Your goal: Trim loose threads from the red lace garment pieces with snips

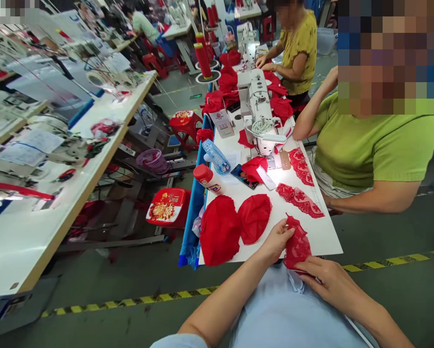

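Observation:
My left hand (276,240) pinches the upper edge of a red lace piece (297,245) at the near edge of the white table (325,237). My right hand (323,278) grips the same lace piece from below, fingers curled on its lower edge. Just left of my hands lie two red mesh cups (234,227) side by side on the table. Beyond them rest two more red lace strips (300,198).
A person in a green shirt (369,145) sits at the right of the table, forearm along its edge. A white sewing machine (260,111), a red-capped bottle (207,178), a clear bottle (216,157) and red fabric piles stand farther back. Red stools (168,208) sit in the aisle left.

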The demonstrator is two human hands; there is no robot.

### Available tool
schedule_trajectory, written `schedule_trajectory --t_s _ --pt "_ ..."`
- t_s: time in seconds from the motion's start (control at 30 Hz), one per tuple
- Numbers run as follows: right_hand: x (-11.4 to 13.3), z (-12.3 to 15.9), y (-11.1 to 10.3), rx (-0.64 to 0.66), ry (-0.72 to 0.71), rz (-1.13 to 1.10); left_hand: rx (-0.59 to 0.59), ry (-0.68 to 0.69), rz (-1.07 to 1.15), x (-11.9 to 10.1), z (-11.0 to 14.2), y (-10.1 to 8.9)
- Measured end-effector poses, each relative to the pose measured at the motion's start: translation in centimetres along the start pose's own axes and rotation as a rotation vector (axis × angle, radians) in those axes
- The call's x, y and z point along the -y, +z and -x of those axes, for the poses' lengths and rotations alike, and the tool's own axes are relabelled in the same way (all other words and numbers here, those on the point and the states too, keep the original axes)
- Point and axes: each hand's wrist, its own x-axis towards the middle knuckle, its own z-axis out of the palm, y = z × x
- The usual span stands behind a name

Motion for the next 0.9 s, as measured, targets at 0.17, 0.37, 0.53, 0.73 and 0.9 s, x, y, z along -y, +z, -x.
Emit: schedule_trajectory --t_s 0.17,0.37,0.53,0.73,0.9 --pt "-0.7 0.1 -1.7 -0.202 0.079 -0.233 0.068 0.076 -0.151 -1.7 0.9 -0.3" --pt "-1.3 -2.0 -1.0 -0.503 0.424 -0.798 0.159 -0.037 -0.240 -2.9 3.2 0.1" --pt "0.2 -3.6 -1.3 -0.527 0.464 -1.107 0.187 -0.039 -0.335 -3.3 4.0 0.8" --pt "0.9 -4.0 -1.4 -0.717 0.393 -0.964 0.107 -0.024 -0.415 -3.5 3.7 0.5" --pt "1.1 -4.2 -1.2 -0.731 0.336 -0.885 0.119 -0.053 -0.348 -3.5 3.8 0.2"
